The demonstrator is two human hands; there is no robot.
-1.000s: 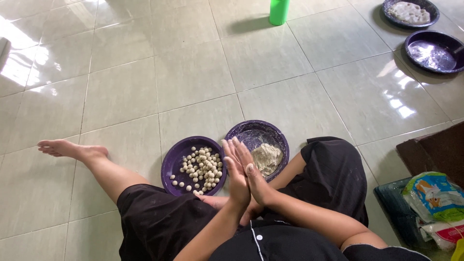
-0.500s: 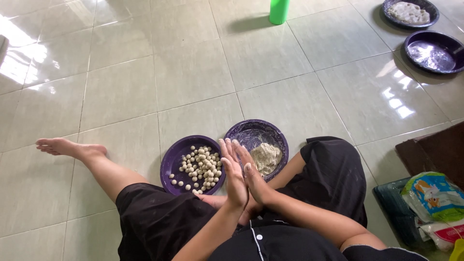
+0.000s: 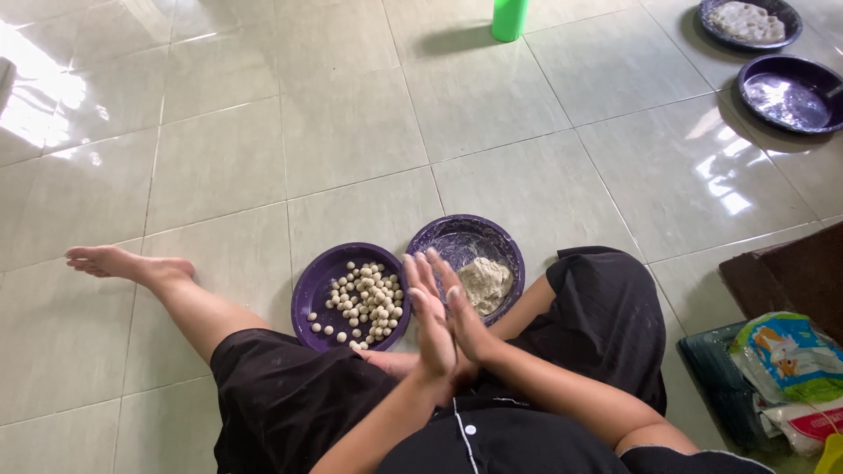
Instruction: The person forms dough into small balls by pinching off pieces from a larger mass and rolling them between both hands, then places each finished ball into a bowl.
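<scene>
I sit on the tiled floor with my palms pressed flat together, fingers straight and pointing away from me. My left hand (image 3: 425,318) lies against my right hand (image 3: 466,323); anything between the palms is hidden. Just beyond the fingertips stand two purple plates. The left plate (image 3: 309,294) holds several small pale dough balls (image 3: 367,297). The right plate (image 3: 502,241) holds a lump of pale dough (image 3: 484,282). My left leg stretches out to the left, with the bare foot (image 3: 114,262) on the tiles.
A green cup (image 3: 508,17) stands at the far top. At the top right are a purple plate with flat pale pieces (image 3: 747,19) and another purple plate (image 3: 788,92). Plastic food bags (image 3: 790,360) and a brown mat (image 3: 795,272) lie to my right.
My pressed palms have slid slightly against each other. The plates and my legs stay where they were.
</scene>
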